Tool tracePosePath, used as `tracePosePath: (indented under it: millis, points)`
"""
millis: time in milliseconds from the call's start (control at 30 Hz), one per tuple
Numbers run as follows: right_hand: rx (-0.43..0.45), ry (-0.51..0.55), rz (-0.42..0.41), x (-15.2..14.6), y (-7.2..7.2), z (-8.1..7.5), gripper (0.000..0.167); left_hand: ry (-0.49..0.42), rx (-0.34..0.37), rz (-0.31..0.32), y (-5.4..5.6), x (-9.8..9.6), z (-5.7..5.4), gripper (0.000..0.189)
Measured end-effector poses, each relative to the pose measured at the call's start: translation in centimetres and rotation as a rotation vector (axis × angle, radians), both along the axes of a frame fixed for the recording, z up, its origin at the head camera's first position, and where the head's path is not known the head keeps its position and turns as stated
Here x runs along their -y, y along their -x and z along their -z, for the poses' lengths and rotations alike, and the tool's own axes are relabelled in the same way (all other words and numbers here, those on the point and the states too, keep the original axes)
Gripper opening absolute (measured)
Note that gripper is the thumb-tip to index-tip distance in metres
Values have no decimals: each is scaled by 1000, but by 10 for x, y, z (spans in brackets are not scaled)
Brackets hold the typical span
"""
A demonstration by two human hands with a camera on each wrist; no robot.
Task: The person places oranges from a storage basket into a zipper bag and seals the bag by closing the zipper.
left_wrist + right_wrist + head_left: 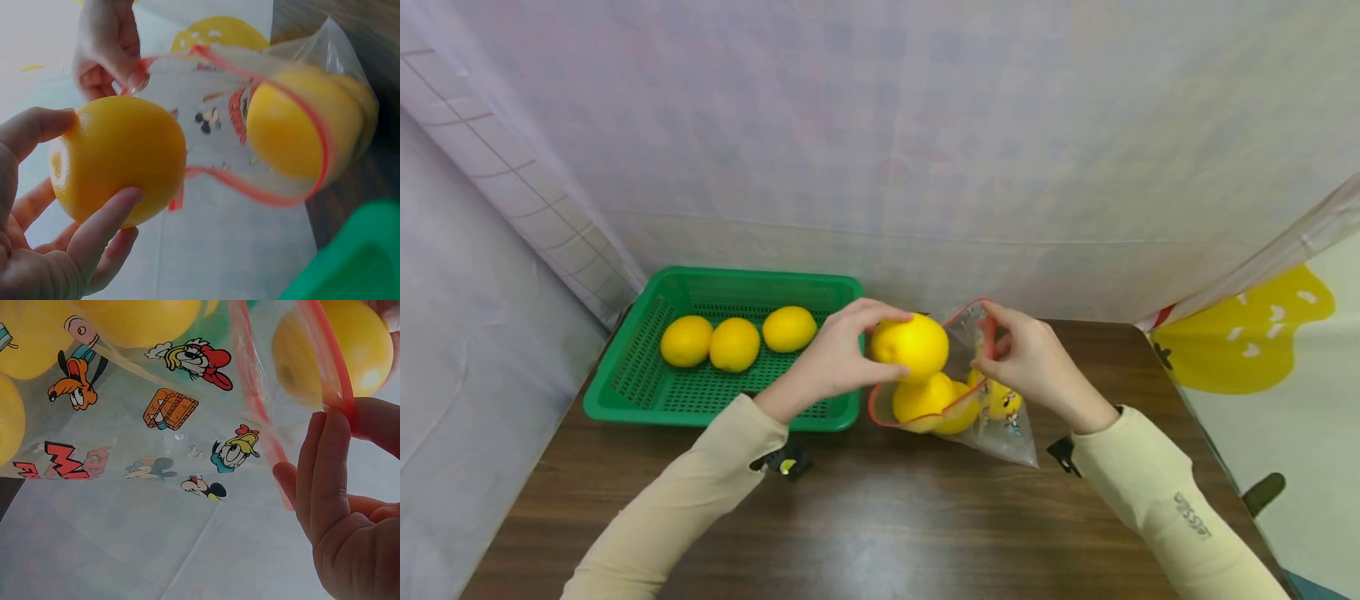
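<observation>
My left hand (pixel 838 350) grips a yellow lemon (pixel 917 346) between thumb and fingers, over the mouth of a clear plastic bag (pixel 1011 450). Red strips edge the bag's mouth, and cartoon figures (pixel 74 384) are printed on its side. With thumb and fingers my right hand (pixel 1037 358) pinches the red edge (pixel 337 375) at the bag's far right side, and the mouth gapes toward the left. Several lemons lie inside the bag, one (pixel 284 131) right below the opening in the left wrist view. The held lemon overlaps it in the head view.
Left of the bag stands a green plastic basket (pixel 722 419) with three lemons (pixel 734 344) in it. Basket and bag rest on a dark wooden table (pixel 880 533). A pale curtain (pixel 880 150) hangs behind, and a white cloth with a yellow print (pixel 1247 342) is at right.
</observation>
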State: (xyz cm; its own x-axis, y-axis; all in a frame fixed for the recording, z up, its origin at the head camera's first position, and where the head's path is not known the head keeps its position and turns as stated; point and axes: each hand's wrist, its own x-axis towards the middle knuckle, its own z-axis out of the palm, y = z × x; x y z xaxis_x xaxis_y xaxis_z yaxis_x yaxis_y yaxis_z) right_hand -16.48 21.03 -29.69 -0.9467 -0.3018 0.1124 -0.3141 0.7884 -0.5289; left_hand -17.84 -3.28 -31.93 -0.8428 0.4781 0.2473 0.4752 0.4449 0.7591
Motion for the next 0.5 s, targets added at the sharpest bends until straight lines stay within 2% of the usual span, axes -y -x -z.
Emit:
tracePosePath:
  millis: [167,367,500]
  points:
    - [-6,-4,2,0,0,0,71,-43,17,25,-4,-16,8,51]
    - [-4,3,6,-2,0,0,70,-34,-1,50,-4,-32,20,53]
    - [2,7,-4,-1,0,-1,70,-9,-39,42,-3,-41,27,53]
